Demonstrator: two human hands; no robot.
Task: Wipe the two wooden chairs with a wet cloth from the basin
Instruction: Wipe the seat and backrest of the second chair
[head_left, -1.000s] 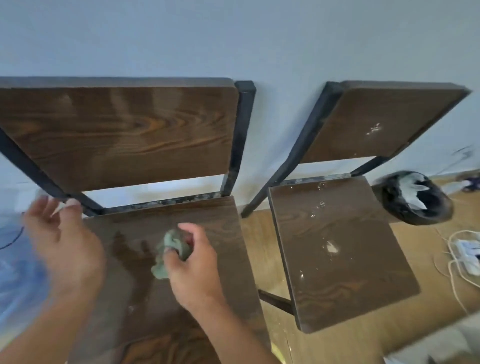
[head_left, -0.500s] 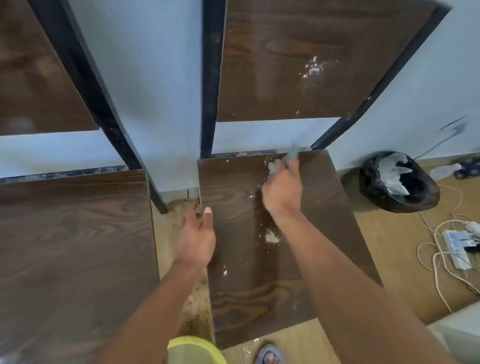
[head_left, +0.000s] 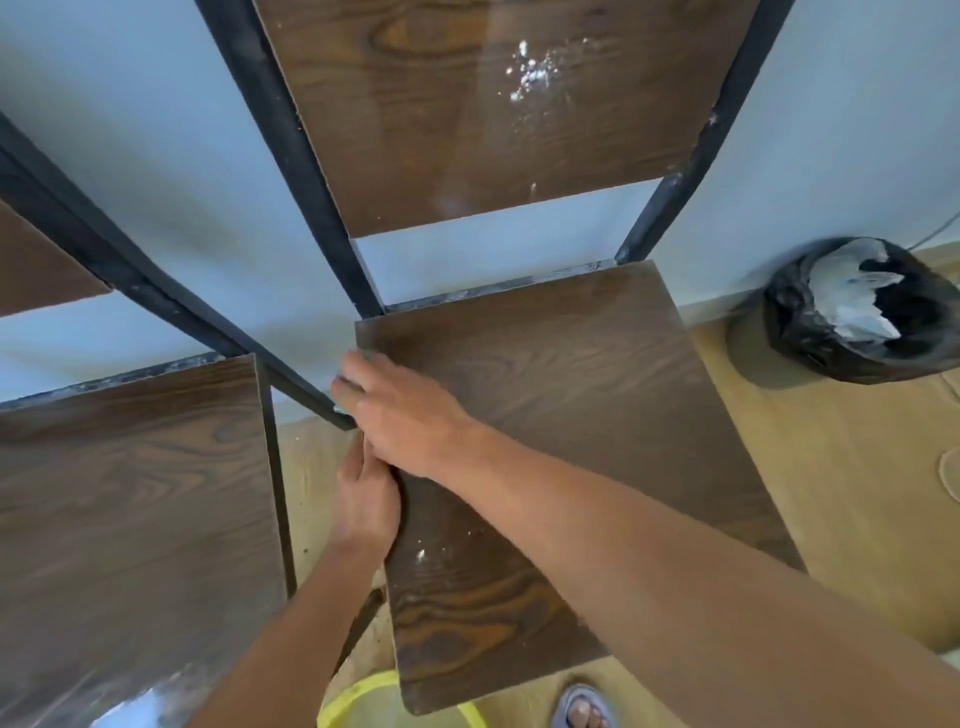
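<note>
Two wooden chairs against a pale blue wall, tan floor, black bin bag (head_left: 862, 306) at right. The right chair (head_left: 571, 395) fills centre frame, white specks on its backrest and seat. Right hand (head_left: 400, 410) presses palm-down at the seat's left edge, fingers together over a mostly hidden cloth (head_left: 340, 408). Left hand (head_left: 363, 499) grips that edge just below. The left chair (head_left: 130, 499) sits lower left.

We see dark brown wood grain with lighter swirls on the right chair's seat (head_left: 571, 415) and on the left chair's seat (head_left: 135, 493). The right chair's backrest (head_left: 467, 114) is the same brown, flecked with white specks. The frame bars (head_left: 291, 156) are black. The wall (head_left: 156, 171) is pale blue, the floor (head_left: 857, 493) tan, the bin bag (head_left: 810, 332) black, and a yellow rim (head_left: 358, 691) shows below.
</note>
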